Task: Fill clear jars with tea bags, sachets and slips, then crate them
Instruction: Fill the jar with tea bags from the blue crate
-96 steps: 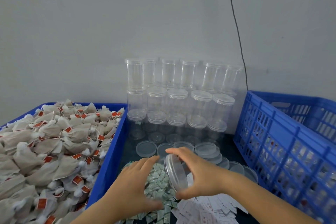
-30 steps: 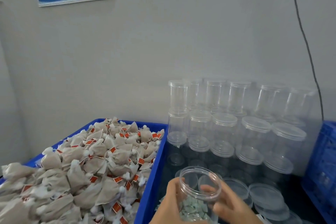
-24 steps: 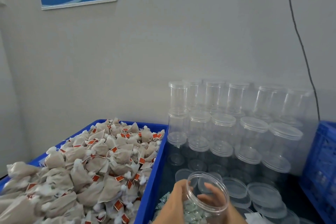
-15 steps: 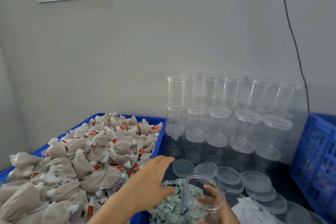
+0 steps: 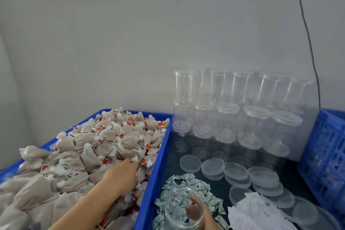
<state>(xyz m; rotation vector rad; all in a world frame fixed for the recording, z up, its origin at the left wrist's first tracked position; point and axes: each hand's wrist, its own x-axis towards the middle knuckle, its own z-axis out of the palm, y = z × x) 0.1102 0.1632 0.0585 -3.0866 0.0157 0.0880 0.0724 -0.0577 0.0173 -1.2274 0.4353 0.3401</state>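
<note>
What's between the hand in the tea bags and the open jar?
In the head view, the blue bin wall and some green sachets separate the left hand from the jar.

Open clear jar over sachets

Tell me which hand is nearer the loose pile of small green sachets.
Right. The right hand holds the open clear plastic jar directly over the green sachets; the left hand is in the blue tray, on the tan tea bags.
</note>
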